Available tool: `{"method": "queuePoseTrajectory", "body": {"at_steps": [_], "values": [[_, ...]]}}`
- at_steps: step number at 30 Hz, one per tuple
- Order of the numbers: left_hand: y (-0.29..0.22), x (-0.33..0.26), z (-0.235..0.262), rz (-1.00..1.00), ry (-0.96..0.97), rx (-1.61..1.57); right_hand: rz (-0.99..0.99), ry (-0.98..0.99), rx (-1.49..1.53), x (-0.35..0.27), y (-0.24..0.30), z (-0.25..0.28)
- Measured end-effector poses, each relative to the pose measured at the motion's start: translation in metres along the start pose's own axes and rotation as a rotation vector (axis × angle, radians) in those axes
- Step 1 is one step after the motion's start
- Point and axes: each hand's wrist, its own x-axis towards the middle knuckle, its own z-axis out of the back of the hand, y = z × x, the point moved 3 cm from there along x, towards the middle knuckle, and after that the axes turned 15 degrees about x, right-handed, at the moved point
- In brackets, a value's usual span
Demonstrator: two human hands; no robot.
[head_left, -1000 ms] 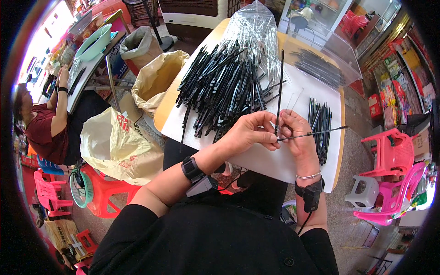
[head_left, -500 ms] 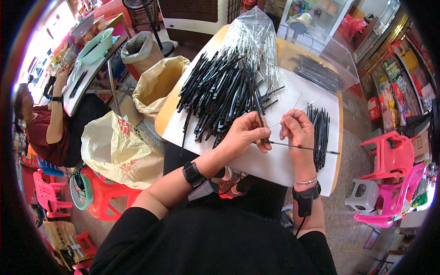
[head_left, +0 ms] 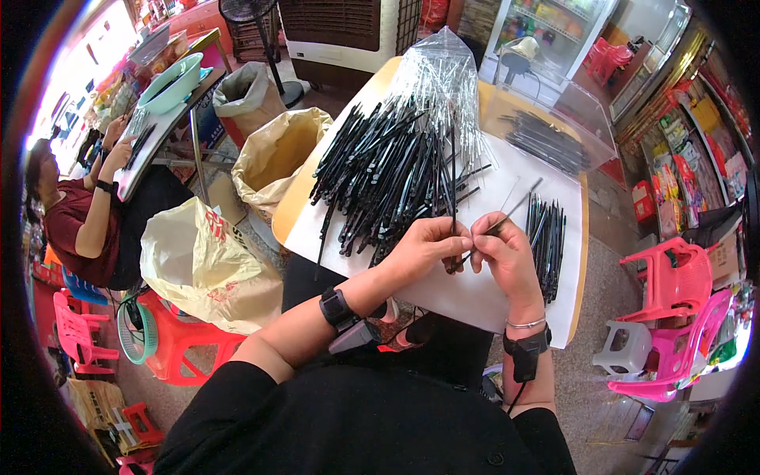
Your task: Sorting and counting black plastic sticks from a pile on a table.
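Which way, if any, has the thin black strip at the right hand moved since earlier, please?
Yes: the strip has swung upward in the view; its outer end crossed the small black bundle, and now shows beyond that bundle's far end.

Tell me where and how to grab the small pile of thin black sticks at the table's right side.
Probably best gripped across the middle of the small pile of thin black sticks, coming from the right: they lie roughly parallel, pointing away from the person, and no tie shows, so closing around all of them seems safest. The right hand and wrist crowd the left side.
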Motion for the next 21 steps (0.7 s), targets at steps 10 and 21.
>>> {"method": "queuePoseTrajectory", "body": {"at_steps": [10, 21], "values": [[0.002, -0.002, -0.007, 0.000, -0.122, 0.130, 0.164, -0.109, 0.099, 0.006, 0.005, 0.011], [0.005, 0.001, -0.007, -0.026, -0.169, 0.311, 0.196, -0.132, -0.112, 0.006, -0.002, 0.011]]}}
